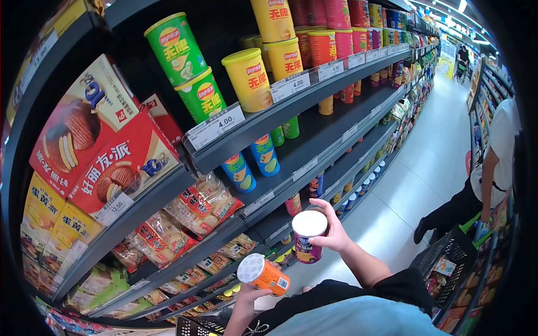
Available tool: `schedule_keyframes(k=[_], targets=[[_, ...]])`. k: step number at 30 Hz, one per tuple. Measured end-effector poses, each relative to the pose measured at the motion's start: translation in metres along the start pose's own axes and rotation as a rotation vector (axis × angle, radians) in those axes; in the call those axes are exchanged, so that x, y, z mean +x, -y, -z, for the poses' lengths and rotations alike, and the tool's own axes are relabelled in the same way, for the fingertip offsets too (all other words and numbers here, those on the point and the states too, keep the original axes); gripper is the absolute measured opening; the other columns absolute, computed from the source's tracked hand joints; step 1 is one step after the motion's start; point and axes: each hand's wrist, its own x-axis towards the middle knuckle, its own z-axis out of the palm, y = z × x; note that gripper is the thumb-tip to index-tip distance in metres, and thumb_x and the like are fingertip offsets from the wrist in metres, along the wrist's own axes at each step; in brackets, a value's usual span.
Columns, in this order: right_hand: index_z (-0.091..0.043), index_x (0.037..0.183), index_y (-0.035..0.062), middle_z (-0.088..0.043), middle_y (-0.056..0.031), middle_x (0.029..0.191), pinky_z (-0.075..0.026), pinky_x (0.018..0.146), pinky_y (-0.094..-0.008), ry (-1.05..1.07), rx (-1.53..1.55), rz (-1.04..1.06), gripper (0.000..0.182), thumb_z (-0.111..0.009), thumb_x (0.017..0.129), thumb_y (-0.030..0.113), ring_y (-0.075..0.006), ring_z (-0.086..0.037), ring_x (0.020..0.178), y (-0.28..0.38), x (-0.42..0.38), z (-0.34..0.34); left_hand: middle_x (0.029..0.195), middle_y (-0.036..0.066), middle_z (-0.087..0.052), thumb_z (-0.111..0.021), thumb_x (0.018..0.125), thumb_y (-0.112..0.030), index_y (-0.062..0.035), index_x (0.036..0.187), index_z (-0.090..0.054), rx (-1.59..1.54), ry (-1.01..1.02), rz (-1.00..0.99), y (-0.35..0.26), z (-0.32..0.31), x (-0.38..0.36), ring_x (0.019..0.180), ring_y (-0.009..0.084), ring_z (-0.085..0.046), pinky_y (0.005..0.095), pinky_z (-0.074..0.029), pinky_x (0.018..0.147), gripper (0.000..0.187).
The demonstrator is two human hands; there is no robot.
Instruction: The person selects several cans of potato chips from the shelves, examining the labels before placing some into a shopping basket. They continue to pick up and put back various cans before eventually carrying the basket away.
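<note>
My left hand is wrapped around the lower side of an orange chip canister, which is tilted with its pale round end toward me and a barcode showing on its side. A purple chip canister with a white lid is in my right hand, gripped from the right side and nearly upright. The two canisters are apart, in front of my body and beside the lower shelves. Nearest to them on the shelf are blue canisters and bagged rice crackers.
Green canisters and yellow canisters line the upper shelf above price tags. Red boxes of pies stand at left. On the right, a person stands beside a black shopping basket. The tiled aisle runs away ahead.
</note>
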Motion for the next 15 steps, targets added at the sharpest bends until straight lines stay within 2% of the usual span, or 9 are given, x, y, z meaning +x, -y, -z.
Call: schedule_keyframes(k=[4, 5, 8, 9, 12, 13, 15], targets=[[-0.026, 0.131, 0.0059, -0.046, -0.0130, 0.116, -0.034, 0.097, -0.0347, -0.057, -0.026, -0.023, 0.090, -0.079, 0.059, 0.018, -0.0212, -0.045, 0.113, -0.010, -0.001, -0.006, 0.129, 0.020, -0.040, -0.081, 0.057, -0.012, -0.0018, 0.123, -0.043, 0.088, 0.110, -0.012, -0.005, -0.007, 0.031, 0.119, 0.0280, -0.044, 0.0420, -0.039, 0.097, 0.076], [-0.026, 0.131, 0.0053, -0.046, -0.0129, 0.116, -0.035, 0.097, -0.0346, -0.089, -0.040, -0.031, 0.090, -0.079, 0.059, 0.018, -0.0212, -0.045, 0.112, -0.012, -0.001, -0.007, 0.135, 0.022, -0.033, -0.082, 0.057, -0.017, -0.0013, 0.120, -0.048, 0.202, 0.174, -0.112, -0.005, -0.005, 0.044, 0.125, 0.0281, -0.037, 0.0405, -0.036, 0.098, 0.074], [-0.027, 0.131, 0.0035, -0.046, -0.0133, 0.116, -0.037, 0.095, -0.0342, -0.205, -0.068, -0.096, 0.090, -0.079, 0.059, 0.018, -0.0212, -0.047, 0.110, -0.017, -0.008, -0.011, 0.136, 0.024, -0.032, -0.082, 0.056, -0.021, -0.0015, 0.118, -0.051, 0.080, 0.273, -0.044, 0.001, -0.009, 0.063, 0.128, 0.0290, -0.032, 0.0405, -0.036, 0.098, 0.072], [-0.027, 0.130, 0.0029, -0.046, -0.0135, 0.116, -0.037, 0.095, -0.0340, -0.250, -0.079, -0.118, 0.089, -0.079, 0.060, 0.019, -0.0212, -0.048, 0.110, -0.018, -0.009, -0.009, 0.134, 0.020, -0.036, -0.083, 0.055, -0.017, -0.0022, 0.127, -0.043, 0.024, 0.327, 0.000, 0.008, -0.007, 0.069, 0.124, 0.0285, -0.038, 0.0412, -0.037, 0.097, 0.084], [-0.028, 0.130, 0.0023, -0.046, -0.0140, 0.115, -0.039, 0.093, -0.0340, -0.381, -0.164, -0.157, 0.087, -0.078, 0.061, 0.018, -0.0212, -0.049, 0.108, -0.034, -0.020, 0.000, 0.130, 0.015, -0.042, -0.083, 0.052, -0.012, -0.0031, 0.135, -0.030, -0.067, 0.428, 0.220, 0.028, -0.003, 0.079, 0.120, 0.0270, -0.044, 0.0414, -0.038, 0.097, 0.098], [-0.028, 0.129, 0.0012, -0.046, -0.0145, 0.115, -0.040, 0.093, -0.0337, -0.419, -0.137, -0.178, 0.085, -0.078, 0.062, 0.018, -0.0212, -0.049, 0.108, -0.026, -0.023, 0.000, 0.127, 0.010, -0.045, -0.083, 0.051, -0.007, -0.0042, 0.139, -0.020, -0.042, 0.476, 0.231, 0.034, -0.005, 0.087, 0.115, 0.0254, -0.048, 0.0409, -0.039, 0.096, 0.109], [-0.028, 0.130, 0.0024, -0.045, -0.0128, 0.114, -0.039, 0.093, -0.0339, -0.518, -0.204, -0.178, 0.085, -0.077, 0.062, 0.013, -0.0205, -0.048, 0.108, -0.026, -0.028, 0.008, 0.127, 0.011, -0.045, -0.083, 0.051, -0.007, -0.0043, 0.139, -0.020, -0.070, 0.532, 0.245, 0.046, -0.012, 0.103, 0.116, 0.0249, -0.047, 0.0410, -0.038, 0.097, 0.108]])
